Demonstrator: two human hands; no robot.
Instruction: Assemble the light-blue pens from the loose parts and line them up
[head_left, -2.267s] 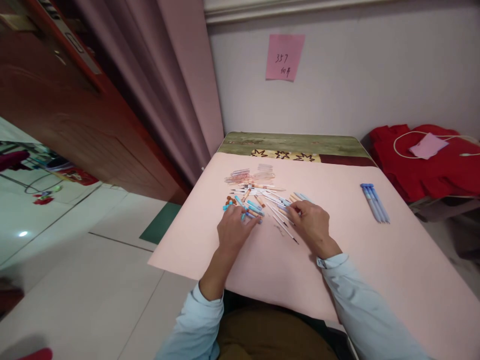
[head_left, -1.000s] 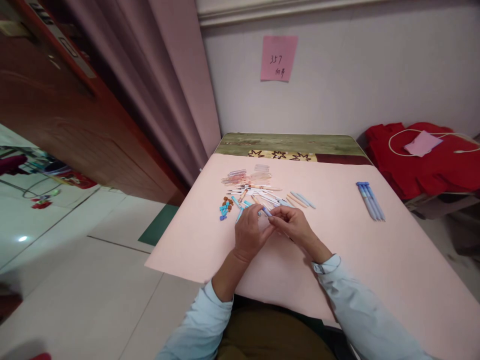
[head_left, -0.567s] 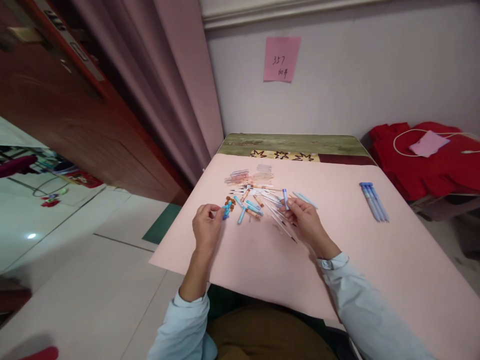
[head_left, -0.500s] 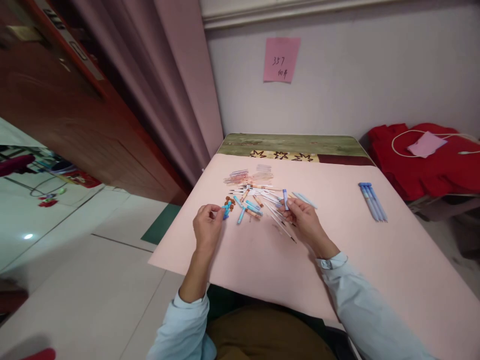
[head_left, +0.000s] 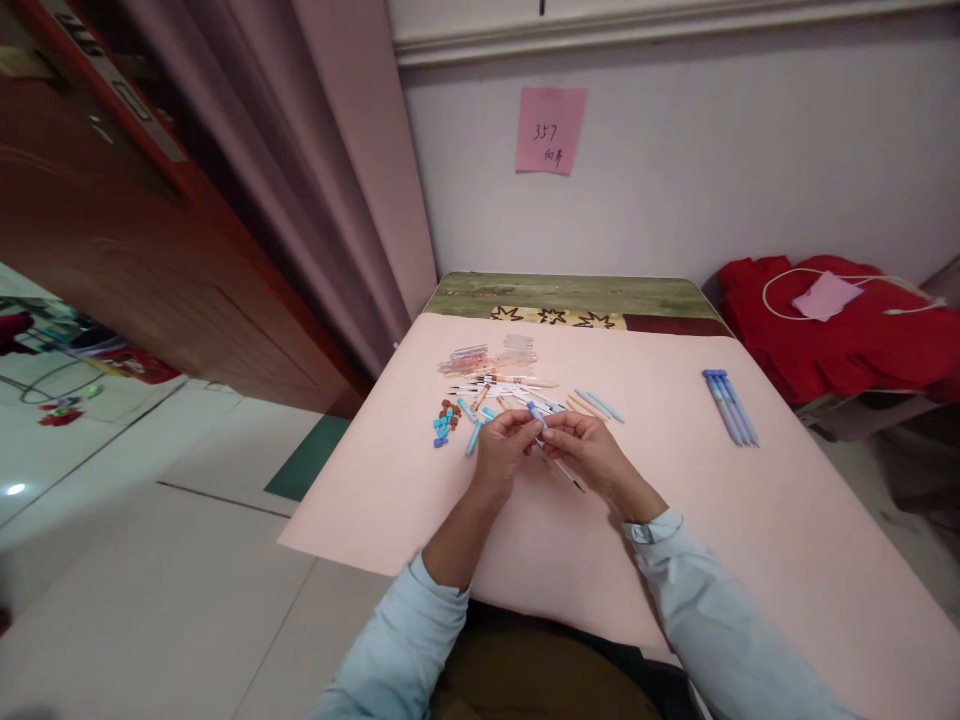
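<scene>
My left hand and my right hand meet over the pink table cover, fingers pinched together on a small blue pen part held between them. Just beyond the hands lies a scatter of pen parts: blue and tan barrels, thin white refills and clear caps. A little heap of blue and brown caps lies to the left of my left hand. A thin refill pokes out under my right hand.
Several blue pens lie side by side at the right of the table. A red cloth with a white cable sits beyond the table's right edge. A pink note hangs on the wall; curtain and wooden door stand left.
My left hand has come back from the heap of caps at the left and joined my right hand at the middle. Both now pinch the blue part together.
</scene>
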